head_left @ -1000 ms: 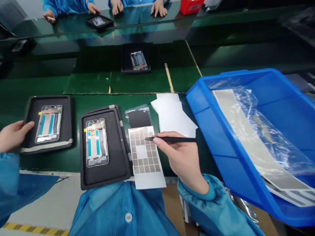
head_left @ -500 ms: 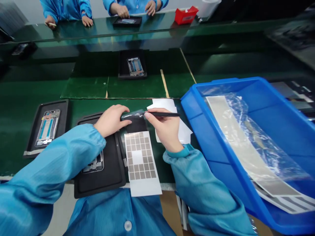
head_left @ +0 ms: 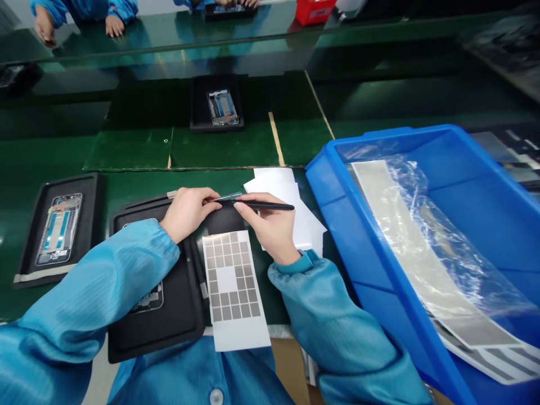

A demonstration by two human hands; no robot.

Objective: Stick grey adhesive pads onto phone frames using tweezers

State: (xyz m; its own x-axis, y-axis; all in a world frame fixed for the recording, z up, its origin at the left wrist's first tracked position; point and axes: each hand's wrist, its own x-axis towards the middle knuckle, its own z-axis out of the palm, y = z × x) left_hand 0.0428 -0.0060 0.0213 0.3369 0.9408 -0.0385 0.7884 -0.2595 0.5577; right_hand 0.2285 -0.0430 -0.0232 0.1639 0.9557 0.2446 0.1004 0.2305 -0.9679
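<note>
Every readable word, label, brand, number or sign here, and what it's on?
None readable.
Red plastic box, top of view: pale patch, too blurred to read.
Silver-framed phone assembly at left: any markings too small to read.
White paper sheet with grey squares: no lettering visible.
Slim black tweezers: none visible.

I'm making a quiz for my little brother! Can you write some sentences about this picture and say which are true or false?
1. The right hand holds black tweezers. True.
2. The blue bin is on the person's left. False: it is on the right.
3. Gray squares cover the whole white sheet. False: it has bare white parts.
4. The far middle black tray bears a phone frame. True.
5. The left hand is inside the red box. False: it is at the clear film.
</note>
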